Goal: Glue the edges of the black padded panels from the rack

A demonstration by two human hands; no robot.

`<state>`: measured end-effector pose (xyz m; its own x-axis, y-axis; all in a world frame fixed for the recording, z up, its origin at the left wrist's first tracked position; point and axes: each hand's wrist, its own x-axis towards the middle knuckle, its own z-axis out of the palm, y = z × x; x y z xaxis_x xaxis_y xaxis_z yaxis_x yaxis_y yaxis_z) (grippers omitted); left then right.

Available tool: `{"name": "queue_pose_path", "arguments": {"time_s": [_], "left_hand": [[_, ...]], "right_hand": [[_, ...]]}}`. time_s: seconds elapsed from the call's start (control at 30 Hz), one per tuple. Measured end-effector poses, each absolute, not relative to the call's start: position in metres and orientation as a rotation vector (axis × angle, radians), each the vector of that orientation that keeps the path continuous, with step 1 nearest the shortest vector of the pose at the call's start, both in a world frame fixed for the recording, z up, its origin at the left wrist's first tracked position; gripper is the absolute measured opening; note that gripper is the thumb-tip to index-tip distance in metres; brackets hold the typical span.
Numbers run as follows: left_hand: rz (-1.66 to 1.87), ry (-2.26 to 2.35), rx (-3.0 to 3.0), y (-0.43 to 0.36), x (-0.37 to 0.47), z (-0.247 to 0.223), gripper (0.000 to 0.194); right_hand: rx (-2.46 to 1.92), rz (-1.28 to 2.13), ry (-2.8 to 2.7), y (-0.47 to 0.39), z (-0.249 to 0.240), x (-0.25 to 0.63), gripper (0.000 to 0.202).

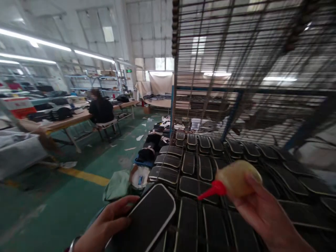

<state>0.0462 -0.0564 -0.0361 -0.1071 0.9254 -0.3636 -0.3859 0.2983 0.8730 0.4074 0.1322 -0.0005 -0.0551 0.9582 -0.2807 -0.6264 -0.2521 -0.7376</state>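
At the lower middle, my left hand (111, 218) grips the left edge of a black rounded panel (151, 217) with white piping, its fingers partly behind the panel. To the right, my right hand (258, 203) is wrapped round a yellowish squeeze bottle (237, 176). The bottle's red nozzle (214, 190) points left and slightly down, apart from the panel. Beneath both hands, many similar black panels (187, 222) with pale edging lie in rows on a wire rack.
Raised wire shelves (210, 66) stand over the rows at the right. A bucket (140, 176), green fabric (118, 185) and black bundles (149, 150) sit on the floor. Further left, a person (101, 108) in black sits at a long worktable (76, 119).
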Motion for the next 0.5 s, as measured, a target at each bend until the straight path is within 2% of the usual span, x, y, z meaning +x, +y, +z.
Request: {"name": "queue_pose_path", "arguments": {"time_s": [0.13,0.27,0.5], "left_hand": [[0.999,1.145,0.742,-0.053,0.086,-0.008,0.040],[0.856,1.119,0.840,-0.053,0.109,0.013,0.040],[0.754,1.048,0.901,-0.052,0.115,0.018,0.043]], "right_hand": [[-0.749,1.647,-0.758,0.121,0.031,0.409,0.050],[-0.629,1.622,-1.008,0.110,0.040,0.425,0.037],[-0.583,1.571,-1.135,0.096,0.041,0.445,0.037]]}}
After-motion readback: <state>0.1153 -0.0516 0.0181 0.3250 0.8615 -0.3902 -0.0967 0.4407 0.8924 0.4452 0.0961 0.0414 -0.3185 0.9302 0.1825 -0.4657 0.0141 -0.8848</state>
